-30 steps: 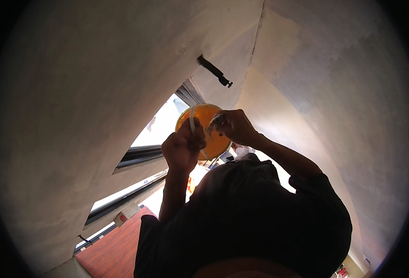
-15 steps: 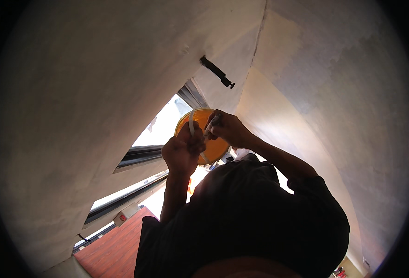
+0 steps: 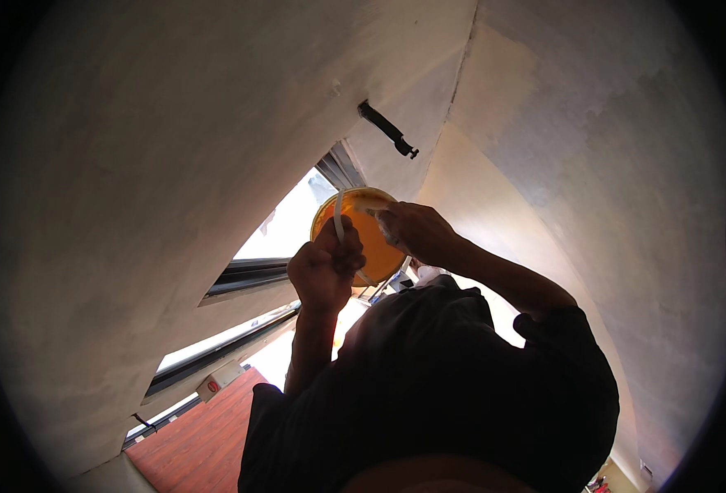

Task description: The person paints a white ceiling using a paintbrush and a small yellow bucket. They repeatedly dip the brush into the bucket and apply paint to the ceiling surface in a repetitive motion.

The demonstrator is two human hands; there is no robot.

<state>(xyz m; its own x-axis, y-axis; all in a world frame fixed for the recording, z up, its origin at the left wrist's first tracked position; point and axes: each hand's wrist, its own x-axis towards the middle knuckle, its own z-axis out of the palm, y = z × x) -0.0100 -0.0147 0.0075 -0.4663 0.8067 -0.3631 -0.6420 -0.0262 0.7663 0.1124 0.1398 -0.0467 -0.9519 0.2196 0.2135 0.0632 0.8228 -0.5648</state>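
Observation:
A round orange-yellow bucket [image 3: 379, 251] hangs in front of me, its open top facing up toward the view. My left hand [image 3: 323, 261] is closed in a fist around the bucket's white strap-like handle [image 3: 340, 215]. At the bucket's right rim my right hand [image 3: 420, 232] is closed on what looks like a paintbrush [image 3: 369, 203]. The brush's pale tip lies across the far inside of the bucket, and most of its handle is hidden by my fingers. What the bucket holds cannot be made out clearly.
Beyond the bucket is a bright dark-framed window [image 3: 285, 218]. A black bracket [image 3: 389, 130] juts from the pale wall [image 3: 174, 123] above it. At the lower left lies a reddish-brown wood-grain surface [image 3: 194, 448], with a small box [image 3: 219, 380] beside it. Another pale wall [image 3: 593, 148] slopes up on the right.
My right hand has shifted slightly right and down, and the pale brush tip now points left across the bucket's far inside. My left hand keeps its grip on the handle.

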